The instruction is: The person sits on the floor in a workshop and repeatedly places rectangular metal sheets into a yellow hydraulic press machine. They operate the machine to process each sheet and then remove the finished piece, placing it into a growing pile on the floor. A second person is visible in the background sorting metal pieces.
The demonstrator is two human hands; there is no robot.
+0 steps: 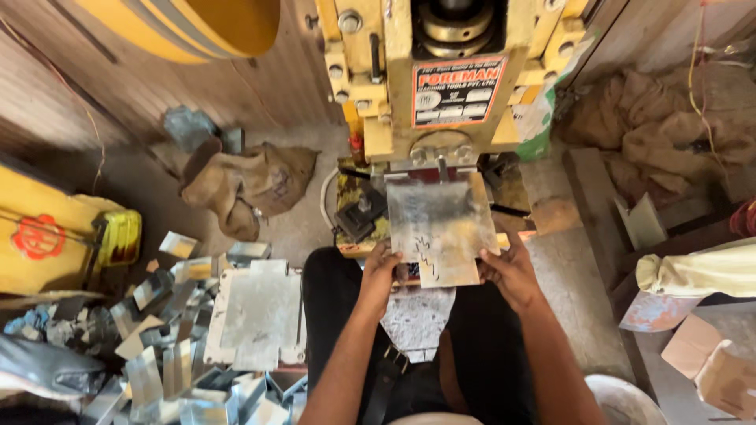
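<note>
Both hands are on the job: our left hand (378, 271) and our right hand (510, 270) each close their fingers over a near corner of the flat metal sheet (438, 227), pinching it from either side. The sheet lies straight ahead of us, level, its long axis running away from the hands toward the yellow press machine (441, 71). Its far edge sits just under the machine's front, on the work bed (354, 206). Neither hand is clearly nearer; they grip at about the same depth.

Now the signs. Beyond the sheet, up on the press face, we see a rectangular plate (457, 90), orange band on top, dark below with white print. Far off to the left of our left hand, a yellow casing carries a round red emblem (37, 236).

Just left of our left forearm lies a stack of notched blanks (256, 315), with bent offcuts (150, 330) heaped beyond. Ahead and left, a brown sack (248, 185) slumps on the floor. Right of our right arm, cardboard pieces (713, 366).
</note>
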